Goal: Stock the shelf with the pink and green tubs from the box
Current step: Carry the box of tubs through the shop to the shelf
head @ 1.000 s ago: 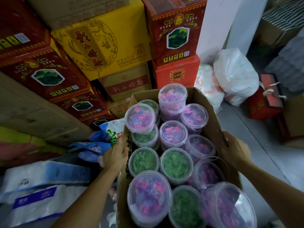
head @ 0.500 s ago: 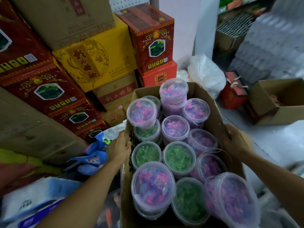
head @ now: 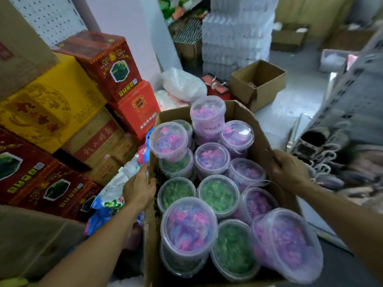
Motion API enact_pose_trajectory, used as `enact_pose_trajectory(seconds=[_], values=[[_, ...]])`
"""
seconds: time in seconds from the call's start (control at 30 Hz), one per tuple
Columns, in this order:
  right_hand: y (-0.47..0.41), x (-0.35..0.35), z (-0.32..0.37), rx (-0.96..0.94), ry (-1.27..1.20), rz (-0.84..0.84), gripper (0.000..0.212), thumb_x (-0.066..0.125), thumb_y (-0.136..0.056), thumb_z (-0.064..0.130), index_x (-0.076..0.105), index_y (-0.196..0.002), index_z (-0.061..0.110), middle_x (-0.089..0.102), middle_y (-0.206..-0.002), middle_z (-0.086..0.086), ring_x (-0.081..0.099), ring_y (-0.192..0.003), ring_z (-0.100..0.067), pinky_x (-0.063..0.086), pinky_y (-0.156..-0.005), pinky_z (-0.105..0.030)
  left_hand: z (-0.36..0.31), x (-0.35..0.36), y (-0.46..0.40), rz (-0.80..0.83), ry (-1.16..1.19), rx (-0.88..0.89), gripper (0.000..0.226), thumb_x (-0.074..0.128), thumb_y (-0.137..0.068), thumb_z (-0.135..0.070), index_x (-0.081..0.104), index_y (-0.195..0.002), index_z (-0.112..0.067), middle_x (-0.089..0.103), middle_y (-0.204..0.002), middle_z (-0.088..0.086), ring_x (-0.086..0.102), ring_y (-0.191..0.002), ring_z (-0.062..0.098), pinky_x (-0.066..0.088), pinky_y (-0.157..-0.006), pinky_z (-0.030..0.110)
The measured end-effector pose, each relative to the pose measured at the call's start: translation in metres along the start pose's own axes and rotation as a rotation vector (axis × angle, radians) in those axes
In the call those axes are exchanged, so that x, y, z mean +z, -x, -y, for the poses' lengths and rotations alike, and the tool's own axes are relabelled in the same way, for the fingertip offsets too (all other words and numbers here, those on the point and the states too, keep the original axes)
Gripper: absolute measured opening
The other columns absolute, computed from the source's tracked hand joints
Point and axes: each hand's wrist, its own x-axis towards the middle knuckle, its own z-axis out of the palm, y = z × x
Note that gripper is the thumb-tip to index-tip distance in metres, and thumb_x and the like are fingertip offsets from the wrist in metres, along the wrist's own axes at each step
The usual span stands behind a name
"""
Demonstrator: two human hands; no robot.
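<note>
The person has the box [head: 251, 129] by both sides. The left hand [head: 138, 188] grips the left wall near its top edge, fingers curled over the rim, thumb on the outside. The right hand [head: 290, 169] grips the right wall the same way, fingers wrapped round the cardboard edge. The box is open at the top and packed with clear lidded tubs, all of them inside it.

The pink tubs [head: 189, 224] sit mostly along the right side and the far end, with one large one near the front left stacked on another tub, and one more [head: 287, 243] at the front right tilted toward the right wall. One pink tub [head: 207, 112] at the far end stands higher than the rest and carries a label with writing too small to read. The green tubs [head: 218, 195] lie in the middle and left, two side by side, another at the front between the pink ones, and one partly hidden under a pink tub on the left.

Left of the box are stacked red cartons [head: 107, 65] and a yellow carton [head: 51, 104], with blue and white bags [head: 109, 201] just beside the left hand. Beyond the box sit a white bag [head: 182, 83] and an open brown carton [head: 258, 83] on the floor [head: 298, 94]. A grey shelf [head: 356, 92] stands at the right, blurred
</note>
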Motion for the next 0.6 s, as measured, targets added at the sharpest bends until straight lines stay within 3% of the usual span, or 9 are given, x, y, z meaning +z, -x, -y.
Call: enact_pose_trajectory(seconds=[0.1, 0.3, 0.47, 0.6], values=[[0.041, -0.016, -0.031, 0.052, 0.0, -0.055, 0.055, 0.026, -0.087, 0.061, 0.06, -0.098, 0.02, 0.071, -0.089, -0.014, 0.068, -0.084, -0.036, 0.05, -0.064, -0.039, -0.019, 0.009, 0.013, 0.053, 0.004, 0.069, 0.044, 0.058, -0.085, -0.027, 0.05, -0.128, -0.029, 0.07, -0.09, 0.011, 0.064, -0.086, 0.037, 0.052, -0.071, 0.044], [0.128, -0.059, -0.087, 0.196, -0.007, -0.147, 0.049, 0.03, -0.086, 0.059, 0.06, -0.109, 0.028, 0.072, -0.092, -0.009, 0.067, -0.082, -0.035, 0.052, -0.066, -0.039, -0.068, 0.032, 0.054, 0.1, 0.0, 0.278, 0.05, 0.057, -0.087, -0.024, 0.046, -0.136, -0.025, 0.069, -0.103, 0.015, 0.062, -0.097, 0.04, 0.05, -0.079, 0.044], [0.21, -0.097, -0.137, 0.324, 0.06, -0.197, 0.028, 0.045, -0.092, 0.043, 0.06, -0.107, 0.026, 0.07, -0.093, -0.013, 0.064, -0.083, -0.036, 0.042, -0.063, -0.034, -0.113, 0.052, 0.111, 0.154, -0.004, 0.383, 0.047, 0.057, -0.088, -0.026, 0.047, -0.134, -0.025, 0.069, -0.105, 0.015, 0.062, -0.1, 0.04, 0.049, -0.081, 0.044], [0.286, -0.126, -0.177, 0.468, 0.104, -0.211, 0.033, 0.043, -0.086, 0.041, 0.058, -0.11, 0.025, 0.069, -0.093, -0.015, 0.065, -0.083, -0.039, 0.048, -0.066, -0.039, -0.151, 0.064, 0.165, 0.189, -0.002, 0.51, 0.047, 0.056, -0.088, -0.025, 0.047, -0.134, -0.027, 0.069, -0.105, 0.013, 0.062, -0.097, 0.038, 0.049, -0.078, 0.041]])
